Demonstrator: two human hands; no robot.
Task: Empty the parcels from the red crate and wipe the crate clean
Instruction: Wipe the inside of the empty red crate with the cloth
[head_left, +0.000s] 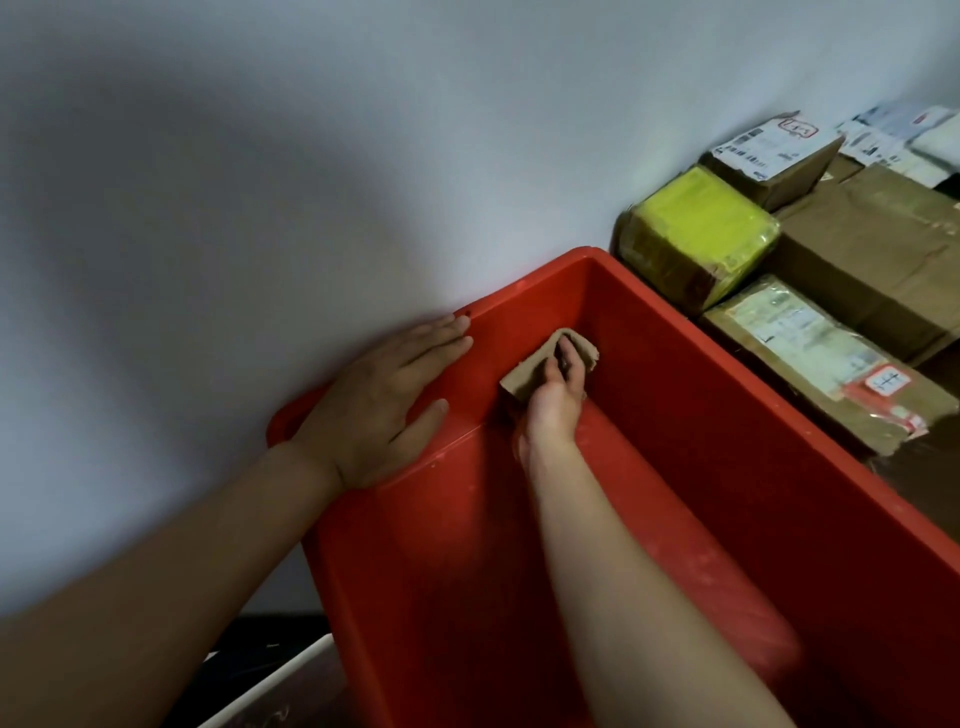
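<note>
The crate (675, 467) is seen as smooth red plastic; the cloth (524, 376) as matt and rough; the parcels (857, 270) as brown cardboard, one (696, 228) glossily taped.

Our body in view: two bare arms with hands | left hand (379, 400), centre-left of frame: broad back, four fingers and thumb showing | left forearm (171, 561), lower left: bare skin, shadowed | right hand (558, 395), centre: narrower, knuckles showing | right forearm (639, 587), lower centre down to bottom edge: bare, soft-edged with blur
</note>
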